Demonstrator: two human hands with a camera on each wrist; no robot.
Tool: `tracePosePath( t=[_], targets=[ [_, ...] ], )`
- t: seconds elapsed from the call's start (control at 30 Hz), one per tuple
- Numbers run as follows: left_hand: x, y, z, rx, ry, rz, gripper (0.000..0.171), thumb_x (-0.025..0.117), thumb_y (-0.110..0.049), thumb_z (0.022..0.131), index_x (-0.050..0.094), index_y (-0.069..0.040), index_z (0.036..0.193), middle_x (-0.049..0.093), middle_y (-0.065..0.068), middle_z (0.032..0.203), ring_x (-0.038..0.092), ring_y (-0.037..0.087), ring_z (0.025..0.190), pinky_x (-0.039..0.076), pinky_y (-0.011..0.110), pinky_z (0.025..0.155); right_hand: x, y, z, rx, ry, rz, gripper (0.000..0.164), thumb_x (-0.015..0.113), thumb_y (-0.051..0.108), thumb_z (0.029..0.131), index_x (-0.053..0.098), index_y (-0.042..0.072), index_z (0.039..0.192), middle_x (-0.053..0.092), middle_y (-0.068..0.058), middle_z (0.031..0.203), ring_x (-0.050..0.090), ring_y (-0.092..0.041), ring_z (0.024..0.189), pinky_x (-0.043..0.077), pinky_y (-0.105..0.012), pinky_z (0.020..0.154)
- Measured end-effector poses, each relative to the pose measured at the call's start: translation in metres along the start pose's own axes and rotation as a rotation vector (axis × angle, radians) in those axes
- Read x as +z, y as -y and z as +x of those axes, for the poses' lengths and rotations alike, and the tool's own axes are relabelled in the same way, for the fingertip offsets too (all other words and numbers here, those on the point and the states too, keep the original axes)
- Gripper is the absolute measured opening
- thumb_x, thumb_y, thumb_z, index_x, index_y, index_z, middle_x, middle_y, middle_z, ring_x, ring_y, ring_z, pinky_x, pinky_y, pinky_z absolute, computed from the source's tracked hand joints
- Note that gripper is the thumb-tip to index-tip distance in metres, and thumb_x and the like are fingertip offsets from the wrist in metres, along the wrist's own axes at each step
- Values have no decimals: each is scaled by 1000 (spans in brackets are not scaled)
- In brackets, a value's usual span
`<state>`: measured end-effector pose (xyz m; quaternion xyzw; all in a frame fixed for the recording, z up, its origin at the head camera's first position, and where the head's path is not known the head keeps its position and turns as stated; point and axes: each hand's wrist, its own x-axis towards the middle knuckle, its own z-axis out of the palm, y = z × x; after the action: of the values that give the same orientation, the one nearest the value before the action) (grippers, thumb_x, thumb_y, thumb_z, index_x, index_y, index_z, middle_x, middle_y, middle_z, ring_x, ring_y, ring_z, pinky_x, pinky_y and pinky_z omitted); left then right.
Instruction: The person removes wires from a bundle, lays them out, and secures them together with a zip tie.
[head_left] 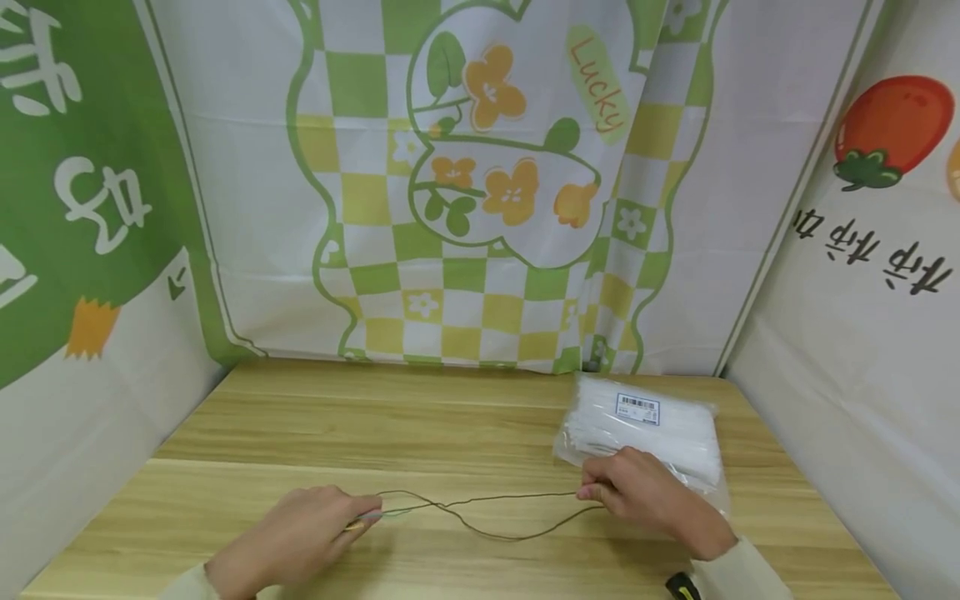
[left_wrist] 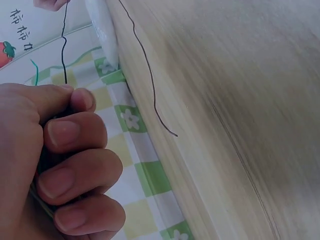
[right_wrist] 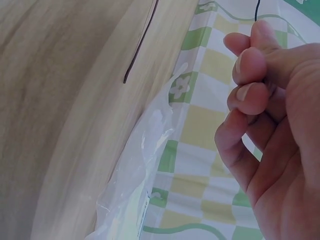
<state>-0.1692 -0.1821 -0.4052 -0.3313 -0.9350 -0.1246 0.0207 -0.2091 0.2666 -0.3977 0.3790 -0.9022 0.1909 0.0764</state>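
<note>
My left hand (head_left: 307, 533) holds a small bunch of thin coloured wires, its fingers curled over them. A green wire (left_wrist: 35, 72) sticks out past the thumb, and a yellow one (head_left: 352, 527) shows at the fingers. Between thumb and forefinger it pinches a dark brown wire (head_left: 517, 497), stretched nearly straight across to my right hand (head_left: 645, 496). The right thumb and forefinger pinch that wire's other part, with the remaining fingers bent. A second brown strand (head_left: 517, 540) crosses the first and sags below it; a loose end shows in each wrist view.
A clear plastic bag of white strips (head_left: 637, 425) with a barcode label lies behind my right hand. A black and yellow object (head_left: 682, 586) sits by the right sleeve. The wooden table (head_left: 375, 408) is walled by printed cloth (head_left: 495, 300) on three sides.
</note>
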Motion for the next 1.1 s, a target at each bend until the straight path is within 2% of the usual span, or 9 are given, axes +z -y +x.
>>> tracePosePath(
  t=[0.33, 0.57, 0.67, 0.8, 0.93, 1.0, 1.1],
  targets=[
    [0, 6, -6, 3, -30, 43, 29, 53, -36, 111, 49, -31, 83, 29, -20, 64, 35, -2, 59, 31, 26, 51, 0, -3, -3, -10, -18, -5, 21, 76, 23, 97, 67, 23, 78, 69, 12, 69, 37, 11, 57, 37, -14, 53],
    [-2, 12, -10, -1, -12, 34, 32, 57, -34, 109, 48, -31, 78, 29, -20, 65, 33, -4, 59, 30, 24, 50, 0, -5, -4, 18, 10, 27, 21, 75, 32, 98, 67, 27, 78, 53, 22, 61, 34, 12, 55, 34, -14, 50],
    [-3, 15, -11, 16, -18, 48, 34, 65, -31, 104, 49, -30, 74, 42, -23, 67, 35, -5, 61, 30, 23, 49, 0, -5, -5, 16, 15, 37, 24, 75, 34, 98, 67, 27, 77, 52, 23, 61, 34, 12, 56, 34, -14, 51],
    [-2, 19, -11, 33, -87, 106, 33, 73, -24, 98, 53, -31, 72, 58, -25, 76, 38, -6, 62, 31, 21, 49, 2, -6, -5, -16, 9, 36, 24, 75, 32, 97, 68, 25, 75, 51, 22, 62, 34, 12, 58, 34, -13, 53],
    [0, 19, -10, -8, -168, 151, 36, 77, -24, 95, 51, -32, 70, 53, -24, 69, 34, -5, 59, 29, 21, 47, 4, -8, -5, -53, 11, 32, 18, 75, 27, 98, 71, 25, 80, 58, 20, 68, 39, 12, 63, 39, -13, 58],
    [0, 18, -9, -33, -203, 177, 42, 78, -28, 94, 46, -32, 67, 42, -23, 64, 30, -4, 56, 27, 20, 45, 4, -8, -4, -78, 9, 19, 17, 75, 23, 98, 71, 26, 82, 60, 20, 71, 42, 12, 65, 41, -13, 61],
    [0, 19, -8, -62, -252, 232, 46, 80, -30, 92, 43, -32, 65, 37, -21, 61, 29, -3, 55, 26, 21, 45, 4, -6, -3, -124, -2, -13, 19, 76, 18, 96, 68, 26, 81, 57, 20, 70, 44, 11, 67, 42, -13, 63]
  ],
)
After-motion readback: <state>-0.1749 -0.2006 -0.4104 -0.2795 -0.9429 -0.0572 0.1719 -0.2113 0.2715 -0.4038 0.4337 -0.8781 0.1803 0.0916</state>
